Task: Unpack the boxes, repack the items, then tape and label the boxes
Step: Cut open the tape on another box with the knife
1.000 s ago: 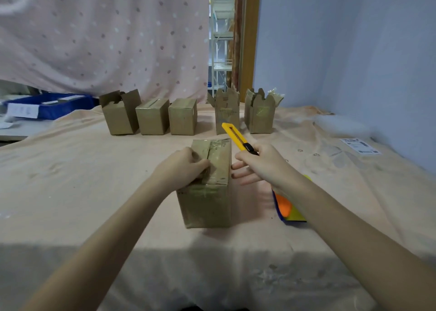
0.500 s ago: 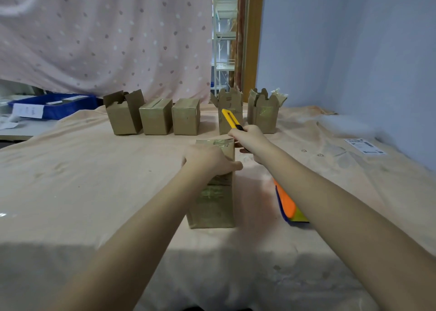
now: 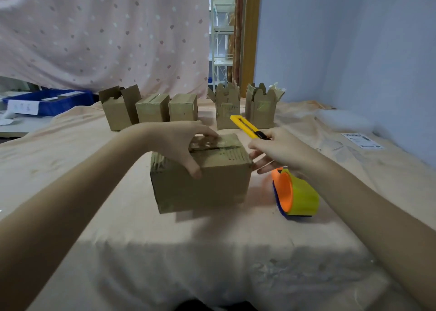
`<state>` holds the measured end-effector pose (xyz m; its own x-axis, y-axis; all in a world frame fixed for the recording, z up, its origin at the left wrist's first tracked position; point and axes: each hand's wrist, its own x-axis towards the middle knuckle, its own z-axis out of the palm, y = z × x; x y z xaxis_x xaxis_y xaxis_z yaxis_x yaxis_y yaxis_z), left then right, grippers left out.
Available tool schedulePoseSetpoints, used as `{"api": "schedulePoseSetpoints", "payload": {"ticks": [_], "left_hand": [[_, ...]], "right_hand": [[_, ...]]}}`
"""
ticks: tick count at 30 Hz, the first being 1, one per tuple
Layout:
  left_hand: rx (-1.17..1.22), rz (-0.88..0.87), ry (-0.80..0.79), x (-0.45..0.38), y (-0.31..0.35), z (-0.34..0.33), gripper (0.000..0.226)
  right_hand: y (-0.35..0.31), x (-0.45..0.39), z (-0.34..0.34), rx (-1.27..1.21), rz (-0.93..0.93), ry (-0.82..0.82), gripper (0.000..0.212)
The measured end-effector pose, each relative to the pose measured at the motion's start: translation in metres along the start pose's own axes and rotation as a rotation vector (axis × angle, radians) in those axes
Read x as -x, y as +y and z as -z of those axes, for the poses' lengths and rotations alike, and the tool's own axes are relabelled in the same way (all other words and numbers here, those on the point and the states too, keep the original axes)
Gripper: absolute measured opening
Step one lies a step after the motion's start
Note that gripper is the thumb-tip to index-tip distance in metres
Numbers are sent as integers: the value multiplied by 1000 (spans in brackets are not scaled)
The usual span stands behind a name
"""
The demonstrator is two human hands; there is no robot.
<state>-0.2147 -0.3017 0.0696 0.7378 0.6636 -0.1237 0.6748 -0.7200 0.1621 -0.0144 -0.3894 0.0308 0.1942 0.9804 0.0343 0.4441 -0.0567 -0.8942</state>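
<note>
**Left hand clamps the box, right hand holds the cutter beside it**

Under both your arms lies the peach cloth-covered table [image 3: 70, 192], running away from you to the dotted pink curtain [image 3: 94, 32] beyond your left hand and the pale blue wall [image 3: 354, 51] beyond your right.

Your left arm reaches in from the lower left, forearm angled up toward the centre. Your left hand [image 3: 181, 143] sits on top of the cardboard box [image 3: 203, 183], fingers curled over its far top edge and thumb pressed down on the near face, so it grips the box. The box stands on the cloth right under that hand, its top seam showing a dark slit.

Your right arm comes in from the lower right. Your right hand [image 3: 280, 150] is just off the box's right top corner, gripping the black end of a yellow utility knife [image 3: 247, 126], which slants up and away to the left; the lower fingers stick out straight toward the box.

Just below your right wrist lies a yellow and orange tape dispenser [image 3: 297, 195]. Beyond your hands stand five smaller cartons: an open one [image 3: 118, 112], two closed [image 3: 152, 110] [image 3: 182, 107], and two open [image 3: 227, 109] [image 3: 259, 107]. Right of your right hand lies a shipping label [image 3: 363, 141]; far left of your left arm sits a blue bin [image 3: 49, 100].
</note>
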Motion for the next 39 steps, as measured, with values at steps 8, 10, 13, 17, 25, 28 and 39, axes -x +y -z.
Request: {"api": "schedulePoseSetpoints", "payload": {"ticks": [8,10,13,17,25,28,39], "left_hand": [[-4,-49,-97,-9,-18,-23,105],[42,-47,-72,-8,-22,-28,106],[122,-60,-93,-6,-24,-32,101],[275,-37,73,-12,-11,-39,73],[354,-91,423,-29,10,-68,35],[416,-128,428,-29,9,-76,41],[291,-168,487,-29,9,-82,39]], "right_hand": [[19,33,-8,-44,-55,-52,4],[22,38,-4,1,-32,-23,7],[23,44,10,102,15,40,15],[23,51,25,137,7,65,31],[35,57,50,169,5,8,27],[36,57,52,167,-4,-26,12],[33,54,57,199,66,-20,15]]}}
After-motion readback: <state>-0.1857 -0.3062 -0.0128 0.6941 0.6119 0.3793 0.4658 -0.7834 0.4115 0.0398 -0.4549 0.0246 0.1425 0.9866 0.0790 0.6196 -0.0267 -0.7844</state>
